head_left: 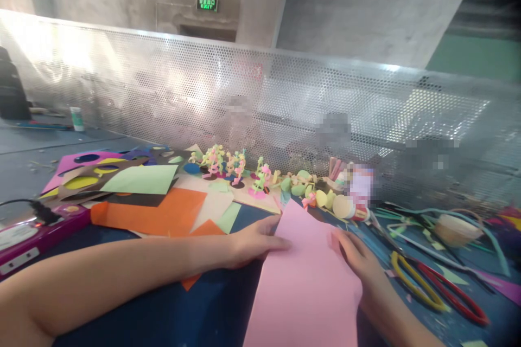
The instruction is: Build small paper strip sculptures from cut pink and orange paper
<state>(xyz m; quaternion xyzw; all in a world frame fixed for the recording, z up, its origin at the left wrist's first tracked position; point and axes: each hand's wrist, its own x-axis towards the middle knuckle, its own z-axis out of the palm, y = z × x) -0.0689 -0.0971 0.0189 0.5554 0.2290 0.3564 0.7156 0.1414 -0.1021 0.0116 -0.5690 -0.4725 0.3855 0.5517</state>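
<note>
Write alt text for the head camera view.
Two bare hands, the left and the right, hold a pink sheet over a blue table. Orange paper lies to the left, scissors with yellow and red handles to the right, and small colourful figures stand behind, before a perforated screen.

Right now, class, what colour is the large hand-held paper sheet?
The large paper sheet is pink, clearest in the head view.

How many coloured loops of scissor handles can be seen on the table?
2. The yellow loop is to the right of the right hand, and the red loop is beside it, further right. More may be hidden.
</note>
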